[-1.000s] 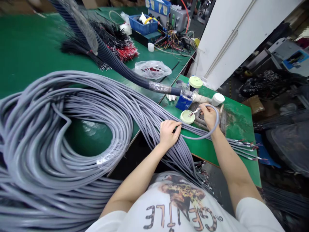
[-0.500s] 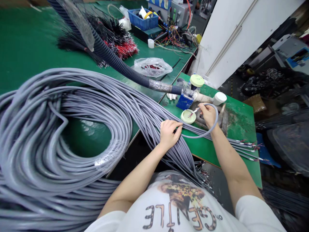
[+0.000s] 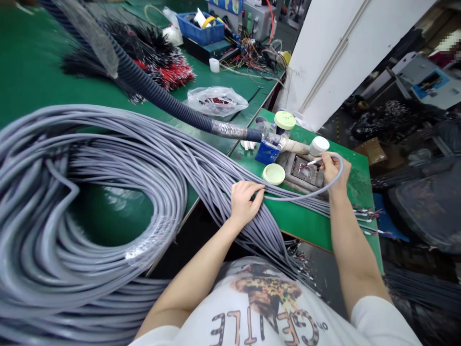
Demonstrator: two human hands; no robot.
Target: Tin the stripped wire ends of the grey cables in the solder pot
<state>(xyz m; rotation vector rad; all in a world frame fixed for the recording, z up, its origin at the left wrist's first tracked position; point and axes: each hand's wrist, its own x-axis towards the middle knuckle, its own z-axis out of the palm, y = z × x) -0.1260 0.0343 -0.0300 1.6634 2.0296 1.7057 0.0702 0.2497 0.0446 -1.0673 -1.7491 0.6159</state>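
My right hand point(image 3: 337, 174) pinches a grey cable point(image 3: 306, 196) close to its stripped end. The thin dark-tipped wires point(image 3: 305, 166) of that end point left, over the square opening of a grimy metal pot point(image 3: 288, 179); whether they touch its surface I cannot tell. From my right hand the cable loops round and back to my left hand point(image 3: 246, 202). That hand lies on the bundle of grey cables point(image 3: 216, 173), thumb and fingertips closed on the cable. Left of the pot sits a shallow pale green dish point(image 3: 273, 174).
A large coil of grey cable point(image 3: 169, 211) covers the left side. A ribbed black hose point(image 3: 162, 98) crosses above the bench to a blue box point(image 3: 267, 152). Near the pot stand a white-lidded jar point(image 3: 320, 144) and a yellow-lidded jar point(image 3: 285, 120). Other stripped ends point(image 3: 370, 216) lie at right.
My right hand has carried the cable end right, from the pale green dish to above the metal pot. My left hand stays on the bundle. The whole view has shifted slightly.
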